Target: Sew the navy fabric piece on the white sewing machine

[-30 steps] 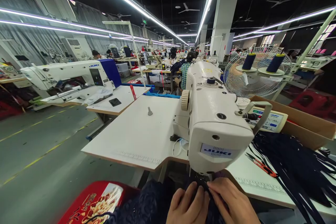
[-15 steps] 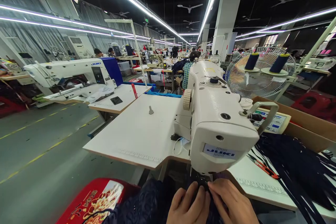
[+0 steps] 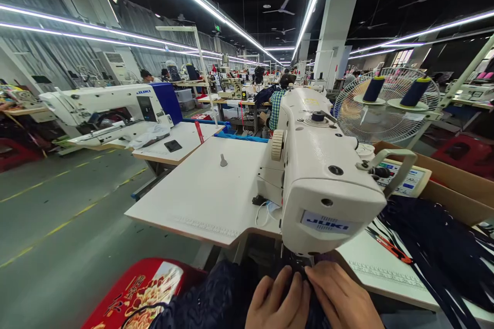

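Note:
A white Juki sewing machine [image 3: 320, 169] stands on a white table [image 3: 208, 195] straight ahead of me. Dark navy lace fabric [image 3: 216, 298] lies under its needle end and spills over the table's near edge. My left hand [image 3: 276, 300] and my right hand [image 3: 341, 298] rest side by side on that fabric just below the machine head, fingers pressing it flat. The needle itself is hidden behind the head.
A heap of dark navy strips [image 3: 436, 247] and red-handled snips [image 3: 388, 247] lie to the right, beside a cardboard box [image 3: 459, 180] and a control panel [image 3: 405, 180]. A fan [image 3: 382, 108] with two thread cones stands behind. A red stool [image 3: 135, 293] is at lower left; other workers sit far back.
My view has shifted slightly, with the machine sliding a little to the right. Both hands stay on the fabric under the machine head.

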### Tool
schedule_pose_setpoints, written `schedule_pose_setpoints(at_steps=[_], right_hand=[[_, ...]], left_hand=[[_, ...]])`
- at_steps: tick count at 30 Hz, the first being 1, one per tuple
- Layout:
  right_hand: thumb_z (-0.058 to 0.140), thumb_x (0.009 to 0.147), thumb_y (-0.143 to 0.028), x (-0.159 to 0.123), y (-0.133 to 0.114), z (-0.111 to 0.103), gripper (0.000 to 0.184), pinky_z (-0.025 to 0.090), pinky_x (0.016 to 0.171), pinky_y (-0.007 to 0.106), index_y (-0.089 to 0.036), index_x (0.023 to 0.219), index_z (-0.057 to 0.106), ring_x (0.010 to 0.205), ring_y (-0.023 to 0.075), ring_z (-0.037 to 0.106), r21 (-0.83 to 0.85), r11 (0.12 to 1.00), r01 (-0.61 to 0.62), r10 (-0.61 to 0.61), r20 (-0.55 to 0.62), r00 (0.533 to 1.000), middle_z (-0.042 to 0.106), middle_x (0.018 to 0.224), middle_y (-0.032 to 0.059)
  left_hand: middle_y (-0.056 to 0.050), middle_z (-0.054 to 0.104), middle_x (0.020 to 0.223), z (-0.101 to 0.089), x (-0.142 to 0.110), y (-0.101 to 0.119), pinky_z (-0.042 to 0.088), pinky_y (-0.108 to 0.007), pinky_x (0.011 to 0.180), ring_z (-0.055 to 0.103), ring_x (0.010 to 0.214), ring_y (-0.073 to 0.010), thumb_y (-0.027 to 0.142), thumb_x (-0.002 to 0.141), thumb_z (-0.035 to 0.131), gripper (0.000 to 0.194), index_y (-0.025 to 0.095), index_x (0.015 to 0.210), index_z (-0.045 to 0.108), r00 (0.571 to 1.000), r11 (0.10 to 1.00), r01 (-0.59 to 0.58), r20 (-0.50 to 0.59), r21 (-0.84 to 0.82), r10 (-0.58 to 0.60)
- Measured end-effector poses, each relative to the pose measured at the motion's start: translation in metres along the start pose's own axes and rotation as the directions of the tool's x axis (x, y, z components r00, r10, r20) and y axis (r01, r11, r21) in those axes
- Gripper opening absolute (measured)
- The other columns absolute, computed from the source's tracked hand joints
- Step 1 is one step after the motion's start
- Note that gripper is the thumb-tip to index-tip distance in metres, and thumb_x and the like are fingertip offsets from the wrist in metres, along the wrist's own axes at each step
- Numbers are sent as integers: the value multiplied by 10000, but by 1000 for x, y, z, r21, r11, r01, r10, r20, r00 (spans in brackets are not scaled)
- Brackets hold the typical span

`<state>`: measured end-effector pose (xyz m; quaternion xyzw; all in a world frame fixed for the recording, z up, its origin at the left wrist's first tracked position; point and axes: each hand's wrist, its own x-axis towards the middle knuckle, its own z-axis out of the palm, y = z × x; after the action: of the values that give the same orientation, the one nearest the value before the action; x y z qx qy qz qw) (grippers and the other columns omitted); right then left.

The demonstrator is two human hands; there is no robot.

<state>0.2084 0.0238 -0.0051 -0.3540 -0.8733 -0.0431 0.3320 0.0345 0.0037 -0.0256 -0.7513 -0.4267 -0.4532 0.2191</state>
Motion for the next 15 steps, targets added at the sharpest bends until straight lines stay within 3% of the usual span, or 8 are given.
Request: schedule_pose_setpoints(at_steps=[5, 11, 13, 15], right_hand=[[291, 1054, -228, 9, -1, -9, 283, 627, 676, 236, -183, 1121, 562, 774, 186, 760, -36, 997, 64, -66, -63, 996, 781, 855, 64], [328, 1038, -205, 0, -2, -13, 265, 622, 744, 272, -185, 1137, 573, 817, 207, 753, -24, 998, 56, -55, 13, 998, 774, 906, 73], [372, 1030, -211, -5, 2, -11, 230, 610, 761, 258, -210, 1142, 572, 853, 193, 738, 82, 996, -38, 36, 30, 999, 756, 930, 59], [421, 1020, -245, -13, 14, -5, 182, 591, 779, 234, -243, 1123, 571, 886, 170, 721, 176, 956, -235, 231, 40, 972, 732, 959, 35]], left_hand=[[85, 792, 860, 0, 2, 1, 384, -301, 808, 732, 815, -135, 138, 967, 457, 311, 243, 903, 743, 1000, 999, -24, -18, 35, 25], [92, 789, 852, 0, 4, 0, 390, -297, 811, 730, 819, -132, 149, 960, 497, 272, 248, 883, 738, 999, 998, -40, -16, 49, 41], [91, 788, 854, 2, 2, -3, 395, -297, 821, 728, 817, -132, 176, 973, 477, 283, 251, 884, 734, 999, 998, -34, -14, 47, 34], [87, 788, 862, 3, -1, -5, 405, -289, 830, 726, 811, -132, 220, 993, 450, 298, 260, 900, 730, 999, 998, -43, -5, 42, 43]])
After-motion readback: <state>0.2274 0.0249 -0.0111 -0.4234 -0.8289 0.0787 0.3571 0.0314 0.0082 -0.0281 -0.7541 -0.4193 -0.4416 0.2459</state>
